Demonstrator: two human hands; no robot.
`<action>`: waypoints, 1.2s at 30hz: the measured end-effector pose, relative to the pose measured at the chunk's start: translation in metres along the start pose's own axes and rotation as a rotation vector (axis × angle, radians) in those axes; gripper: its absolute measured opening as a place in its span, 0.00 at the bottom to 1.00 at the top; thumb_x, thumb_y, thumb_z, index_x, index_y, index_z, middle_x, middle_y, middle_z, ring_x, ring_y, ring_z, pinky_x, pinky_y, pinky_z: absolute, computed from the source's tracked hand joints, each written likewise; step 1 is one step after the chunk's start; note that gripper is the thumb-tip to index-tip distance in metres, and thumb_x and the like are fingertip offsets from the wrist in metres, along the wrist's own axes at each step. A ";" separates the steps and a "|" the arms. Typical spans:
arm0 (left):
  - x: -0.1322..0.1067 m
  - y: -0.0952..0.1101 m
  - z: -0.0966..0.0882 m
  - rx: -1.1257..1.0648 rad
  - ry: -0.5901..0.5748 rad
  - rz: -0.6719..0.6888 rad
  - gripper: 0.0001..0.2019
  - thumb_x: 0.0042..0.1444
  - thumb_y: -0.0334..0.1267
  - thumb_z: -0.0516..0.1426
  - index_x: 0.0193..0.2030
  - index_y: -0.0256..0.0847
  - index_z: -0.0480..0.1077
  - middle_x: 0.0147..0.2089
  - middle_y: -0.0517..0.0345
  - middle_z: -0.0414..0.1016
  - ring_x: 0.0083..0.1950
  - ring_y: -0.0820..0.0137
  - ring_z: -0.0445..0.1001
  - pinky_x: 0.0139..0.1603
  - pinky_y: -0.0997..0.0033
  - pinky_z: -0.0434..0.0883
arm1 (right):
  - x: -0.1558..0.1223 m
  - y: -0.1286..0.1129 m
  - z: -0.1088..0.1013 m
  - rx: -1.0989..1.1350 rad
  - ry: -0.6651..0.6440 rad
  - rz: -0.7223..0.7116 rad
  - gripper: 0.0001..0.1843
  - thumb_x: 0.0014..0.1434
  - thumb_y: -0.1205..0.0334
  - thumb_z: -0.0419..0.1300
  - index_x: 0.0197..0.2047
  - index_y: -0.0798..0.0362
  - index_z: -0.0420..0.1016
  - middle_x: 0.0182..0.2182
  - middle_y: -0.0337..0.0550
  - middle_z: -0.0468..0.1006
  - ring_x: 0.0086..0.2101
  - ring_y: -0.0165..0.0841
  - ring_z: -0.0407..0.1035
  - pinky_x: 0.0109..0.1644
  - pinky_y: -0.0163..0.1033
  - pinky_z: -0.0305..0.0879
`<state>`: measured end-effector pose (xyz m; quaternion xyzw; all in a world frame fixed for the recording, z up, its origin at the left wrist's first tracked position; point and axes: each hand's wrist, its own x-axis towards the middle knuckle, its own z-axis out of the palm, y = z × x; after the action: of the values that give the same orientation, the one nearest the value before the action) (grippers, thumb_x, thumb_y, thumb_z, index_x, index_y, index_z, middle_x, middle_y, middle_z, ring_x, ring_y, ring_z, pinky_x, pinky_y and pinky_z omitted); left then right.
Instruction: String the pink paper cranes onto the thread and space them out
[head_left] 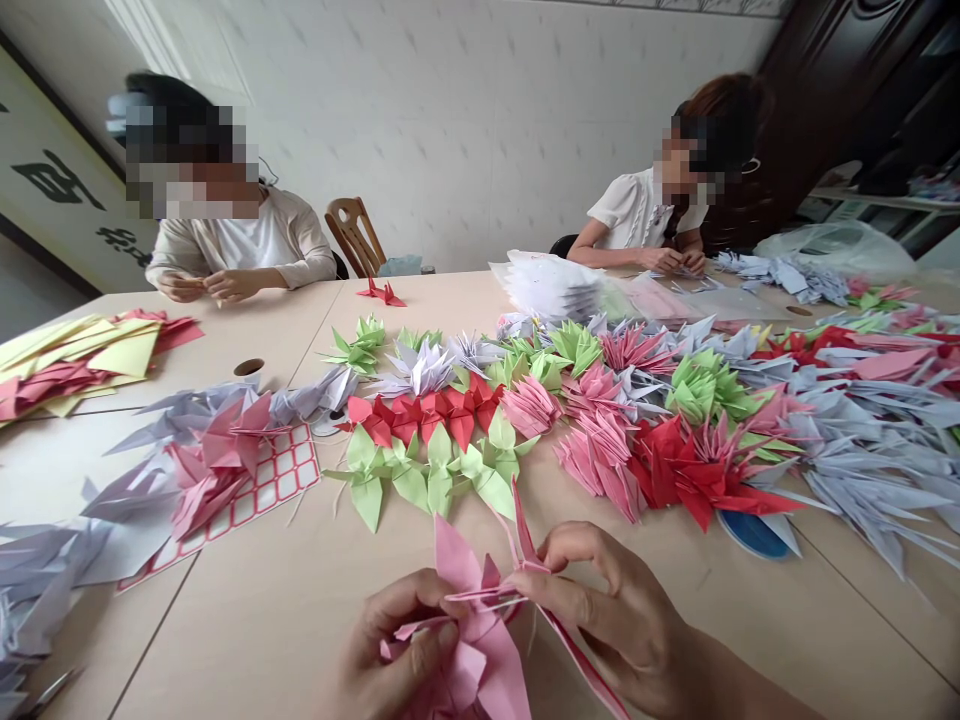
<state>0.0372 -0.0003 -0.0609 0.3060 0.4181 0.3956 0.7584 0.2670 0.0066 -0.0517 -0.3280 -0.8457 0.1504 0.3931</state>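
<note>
Low at the front of the table, my left hand [409, 640] is closed around a cluster of pink folded paper cranes [487, 645]. Its thumb and fingers press the paper together. My right hand [611, 600] pinches another pink paper crane [574, 655], narrow and folded flat, against the right side of the cluster. A pale thread-like strand shows between the two hands, though its ends are hidden. Just beyond my fingers lie a row of green paper cranes [439, 470] and a row of red paper cranes [427, 412].
Piles of lilac [862, 470], pink and green folded paper cover the right. More lilac cranes [45, 570] lie left, near a red-grid card [277, 470]. Yellow sheets [82, 350] sit far left. Two people [240, 230] work across the table [300, 620], near stacked plastic bags [547, 285].
</note>
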 end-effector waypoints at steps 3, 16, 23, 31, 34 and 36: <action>-0.001 0.002 0.003 0.012 0.001 0.008 0.12 0.48 0.44 0.66 0.30 0.36 0.74 0.26 0.60 0.68 0.20 0.81 0.61 0.22 0.78 0.59 | -0.001 -0.001 0.001 0.060 0.006 0.047 0.27 0.61 0.75 0.52 0.61 0.45 0.63 0.40 0.46 0.67 0.41 0.33 0.69 0.43 0.36 0.71; 0.000 0.017 -0.001 0.069 0.068 0.032 0.11 0.49 0.44 0.65 0.31 0.38 0.74 0.30 0.57 0.72 0.30 0.72 0.67 0.31 0.76 0.65 | 0.016 -0.005 0.000 0.379 -0.218 0.619 0.18 0.67 0.56 0.53 0.58 0.48 0.66 0.47 0.44 0.76 0.48 0.34 0.71 0.53 0.38 0.69; -0.002 0.015 0.003 0.142 0.096 0.098 0.10 0.50 0.44 0.64 0.32 0.39 0.74 0.32 0.57 0.73 0.33 0.71 0.68 0.35 0.76 0.66 | 0.019 -0.013 0.003 0.682 -0.264 0.700 0.21 0.63 0.53 0.58 0.58 0.48 0.67 0.45 0.43 0.78 0.46 0.35 0.72 0.51 0.37 0.67; 0.001 0.012 0.006 0.062 0.084 0.103 0.08 0.47 0.42 0.66 0.30 0.40 0.76 0.31 0.58 0.75 0.36 0.70 0.72 0.38 0.76 0.68 | 0.019 -0.012 0.007 0.666 -0.172 0.669 0.14 0.65 0.54 0.55 0.49 0.49 0.75 0.41 0.41 0.77 0.43 0.32 0.71 0.50 0.35 0.66; 0.001 0.007 0.007 0.007 0.020 0.095 0.07 0.50 0.40 0.65 0.30 0.39 0.76 0.32 0.56 0.75 0.33 0.71 0.72 0.34 0.77 0.68 | 0.020 -0.012 0.007 0.632 -0.166 0.658 0.12 0.65 0.55 0.56 0.46 0.49 0.76 0.40 0.41 0.77 0.42 0.32 0.71 0.50 0.35 0.66; 0.001 0.005 0.007 -0.023 -0.004 0.078 0.07 0.51 0.40 0.64 0.30 0.38 0.75 0.32 0.55 0.75 0.29 0.74 0.69 0.28 0.79 0.66 | 0.018 -0.011 0.007 0.611 -0.182 0.637 0.12 0.64 0.56 0.57 0.48 0.48 0.76 0.40 0.41 0.76 0.42 0.32 0.71 0.50 0.35 0.66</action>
<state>0.0415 0.0026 -0.0541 0.3140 0.3995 0.4289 0.7469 0.2481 0.0107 -0.0398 -0.4264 -0.6503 0.5351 0.3300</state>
